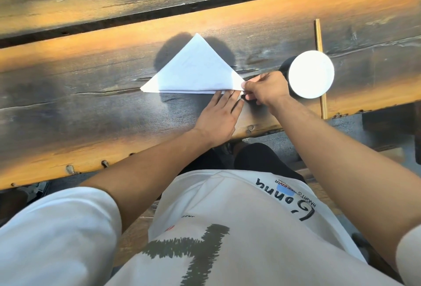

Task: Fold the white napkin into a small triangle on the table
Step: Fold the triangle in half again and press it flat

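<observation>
Where the right hand (pixel 264 90) pinches, the napkin (pixel 193 71) corner hides.

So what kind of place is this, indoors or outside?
Probably outdoors, at a picnic-style table: weathered wooden planks with bolts, low sunlight across them, paved ground under the edge. A napkin and white cup suggest eating.
</observation>
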`<state>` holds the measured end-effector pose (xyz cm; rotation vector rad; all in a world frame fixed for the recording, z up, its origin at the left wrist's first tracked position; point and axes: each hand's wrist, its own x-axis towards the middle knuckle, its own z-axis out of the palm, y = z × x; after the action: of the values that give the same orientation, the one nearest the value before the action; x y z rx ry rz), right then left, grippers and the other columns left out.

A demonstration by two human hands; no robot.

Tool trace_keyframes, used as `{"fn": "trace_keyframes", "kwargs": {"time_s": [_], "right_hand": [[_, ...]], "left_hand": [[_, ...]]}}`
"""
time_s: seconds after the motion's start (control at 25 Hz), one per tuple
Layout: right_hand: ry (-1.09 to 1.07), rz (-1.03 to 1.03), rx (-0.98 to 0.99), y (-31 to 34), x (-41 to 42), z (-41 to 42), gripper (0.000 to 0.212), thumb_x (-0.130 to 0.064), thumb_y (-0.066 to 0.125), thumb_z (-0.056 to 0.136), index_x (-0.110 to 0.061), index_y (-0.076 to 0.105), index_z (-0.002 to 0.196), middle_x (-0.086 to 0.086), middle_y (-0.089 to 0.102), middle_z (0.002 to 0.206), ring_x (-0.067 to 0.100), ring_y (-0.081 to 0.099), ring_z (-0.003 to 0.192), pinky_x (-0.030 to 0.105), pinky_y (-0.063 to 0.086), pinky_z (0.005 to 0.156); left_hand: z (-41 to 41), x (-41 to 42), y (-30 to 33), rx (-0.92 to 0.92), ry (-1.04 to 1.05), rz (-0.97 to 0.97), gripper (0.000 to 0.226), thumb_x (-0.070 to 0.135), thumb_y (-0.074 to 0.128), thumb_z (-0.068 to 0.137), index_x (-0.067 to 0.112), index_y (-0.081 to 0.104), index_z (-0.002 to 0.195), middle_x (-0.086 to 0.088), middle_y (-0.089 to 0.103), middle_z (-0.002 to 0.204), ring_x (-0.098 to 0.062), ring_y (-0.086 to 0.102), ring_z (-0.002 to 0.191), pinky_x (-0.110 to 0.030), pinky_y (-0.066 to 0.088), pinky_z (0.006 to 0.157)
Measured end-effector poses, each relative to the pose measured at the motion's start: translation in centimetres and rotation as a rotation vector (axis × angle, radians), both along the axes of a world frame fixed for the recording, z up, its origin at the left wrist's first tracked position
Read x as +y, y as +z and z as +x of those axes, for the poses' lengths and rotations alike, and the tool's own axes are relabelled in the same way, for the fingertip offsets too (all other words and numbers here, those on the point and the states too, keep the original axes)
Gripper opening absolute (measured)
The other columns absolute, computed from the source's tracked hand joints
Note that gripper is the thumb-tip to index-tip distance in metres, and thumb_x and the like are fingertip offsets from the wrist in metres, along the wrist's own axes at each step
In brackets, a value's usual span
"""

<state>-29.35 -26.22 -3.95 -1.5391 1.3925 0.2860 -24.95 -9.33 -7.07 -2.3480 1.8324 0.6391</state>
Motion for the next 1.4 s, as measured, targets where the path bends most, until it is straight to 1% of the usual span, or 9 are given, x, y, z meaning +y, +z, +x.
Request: {"fn": "trace_keyframes", "kwargs": {"time_s": [0.12, 0.32, 0.44, 0.6, 0.72, 0.96, 1.16, 1.28, 1.4], "right_hand": [[0.002, -0.010, 0.036, 0.4, 0.2, -0.1, 0.023, -0.027, 0.085, 0.084, -0.007, 0.076, 0.090, 0.004, 0.078, 0.077, 0.015, 0.076, 0.062, 0.029, 0.057, 0.053], [0.020, -0.016, 0.067, 0.3, 0.5, -0.2, 0.022, -0.027, 0.085, 0.084, -0.010, 0.072, 0.078, 0.006, 0.078, 0.075, 0.016, 0.076, 0.063, 0.026, 0.057, 0.050], [0.017, -0.028, 0.084, -0.2, 0.7, -0.4, 0.026, -0.030, 0.086, 0.083, -0.010, 0.071, 0.076, 0.007, 0.078, 0.074, 0.021, 0.078, 0.070, 0.035, 0.064, 0.064], [-0.029, -0.026, 0.066, -1.1, 0.8, -0.9, 0.032, -0.033, 0.088, 0.080, -0.006, 0.073, 0.086, 0.008, 0.078, 0.074, 0.018, 0.077, 0.068, 0.037, 0.065, 0.069], [-0.030, -0.060, 0.048, -1.4, 1.0, -1.1, 0.037, -0.037, 0.088, 0.079, -0.005, 0.073, 0.090, 0.004, 0.078, 0.075, 0.010, 0.074, 0.060, 0.030, 0.063, 0.064], [-0.026, -0.099, 0.027, -1.5, 0.8, -1.4, 0.035, -0.040, 0.087, 0.080, -0.008, 0.074, 0.089, -0.001, 0.076, 0.070, 0.005, 0.073, 0.059, 0.027, 0.059, 0.067], [-0.030, -0.149, -0.029, -1.6, 1.1, -1.6, 0.023, -0.027, 0.086, 0.082, -0.009, 0.075, 0.091, 0.001, 0.077, 0.077, 0.002, 0.068, 0.056, 0.010, 0.051, 0.058], [-0.011, -0.163, 0.005, -2.0, 1.1, -2.0, 0.024, -0.028, 0.087, 0.081, -0.009, 0.074, 0.090, 0.001, 0.077, 0.077, 0.002, 0.066, 0.055, 0.012, 0.050, 0.059], [-0.016, -0.183, 0.003, -2.3, 1.1, -2.0, 0.022, -0.028, 0.088, 0.079, -0.011, 0.075, 0.085, -0.002, 0.075, 0.071, 0.005, 0.068, 0.058, 0.021, 0.058, 0.072]], "left_hand": [[-0.6, -0.1, -0.1, 0.004, 0.013, 0.043, 0.073, 0.029, 0.044, 0.099, 0.009, 0.015, 0.163, -0.019, 0.009, 0.169, -0.039, 0.007, 0.156, -0.055, 0.002, 0.127], [-0.9, -0.2, -0.2, 0.044, 0.015, 0.053, 0.075, 0.033, 0.045, 0.097, 0.007, 0.017, 0.161, -0.020, 0.012, 0.168, -0.039, 0.008, 0.156, -0.057, 0.002, 0.127], [-0.6, 0.0, -0.2, 0.041, 0.000, 0.047, 0.076, 0.034, 0.046, 0.097, 0.007, 0.017, 0.161, -0.020, 0.013, 0.168, -0.038, 0.009, 0.156, -0.055, 0.001, 0.127], [-0.6, 1.1, -0.1, 0.086, 0.029, -0.103, 0.069, 0.025, 0.056, 0.091, 0.003, 0.037, 0.154, -0.024, 0.030, 0.162, -0.039, 0.025, 0.152, -0.048, 0.011, 0.128], [-0.1, 2.5, -0.3, 0.007, 0.004, -0.304, 0.058, 0.022, 0.071, 0.076, 0.001, 0.061, 0.129, -0.021, 0.058, 0.136, -0.039, 0.054, 0.126, -0.046, 0.030, 0.115], [3.2, 1.0, -0.8, -0.142, 0.157, -0.507, 0.035, 0.008, 0.070, 0.081, 0.005, 0.069, 0.115, -0.015, 0.065, 0.106, -0.036, 0.059, 0.096, -0.045, 0.041, 0.092], [4.2, -0.4, -1.2, -0.136, 0.122, -0.469, 0.023, 0.002, 0.077, 0.076, 0.012, 0.072, 0.097, -0.008, 0.060, 0.088, -0.030, 0.055, 0.078, -0.039, 0.040, 0.069], [5.1, -0.3, -1.5, -0.106, 0.096, -0.428, 0.018, -0.001, 0.080, 0.072, 0.009, 0.070, 0.084, -0.008, 0.058, 0.081, -0.030, 0.054, 0.071, -0.036, 0.040, 0.060], [5.9, -0.1, -1.6, -0.076, 0.073, -0.415, 0.016, -0.004, 0.078, 0.074, 0.006, 0.066, 0.078, -0.011, 0.056, 0.078, -0.030, 0.053, 0.069, -0.036, 0.041, 0.056]]}}
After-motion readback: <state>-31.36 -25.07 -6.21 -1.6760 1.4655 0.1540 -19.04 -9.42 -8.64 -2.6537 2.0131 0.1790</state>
